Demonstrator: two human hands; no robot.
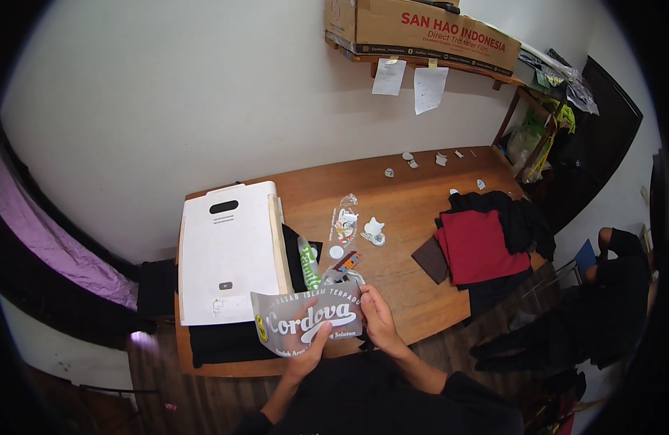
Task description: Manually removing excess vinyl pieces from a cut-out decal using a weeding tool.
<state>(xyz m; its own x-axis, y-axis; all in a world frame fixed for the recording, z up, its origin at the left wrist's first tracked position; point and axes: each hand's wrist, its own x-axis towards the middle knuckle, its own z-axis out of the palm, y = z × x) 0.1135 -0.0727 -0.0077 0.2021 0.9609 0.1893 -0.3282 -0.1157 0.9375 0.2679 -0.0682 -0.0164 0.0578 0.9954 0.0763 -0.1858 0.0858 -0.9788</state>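
Observation:
A translucent grey transfer film (291,309) with white lettering and a yellow emblem at its left end is held up over the table's front edge. My left hand (310,354) grips its lower edge, thumb in front and fingers behind, faintly showing through. At the right edge my right hand (379,319) is closed on the film between thumb and fingers. Just beyond it lie a green-and-white printed piece (308,262), a multicoloured strip (348,262) and a white round sticker (336,251).
A white panel with a handle slot (229,275) stands left, black cloth (229,344) under it. Folded red cloth (483,246) and black clothes (526,221) lie right on the wooden table (414,279). Cut-out stickers (374,230) lie mid-table. A cardboard box (429,32) sits on a shelf. Another person (613,290) is at right.

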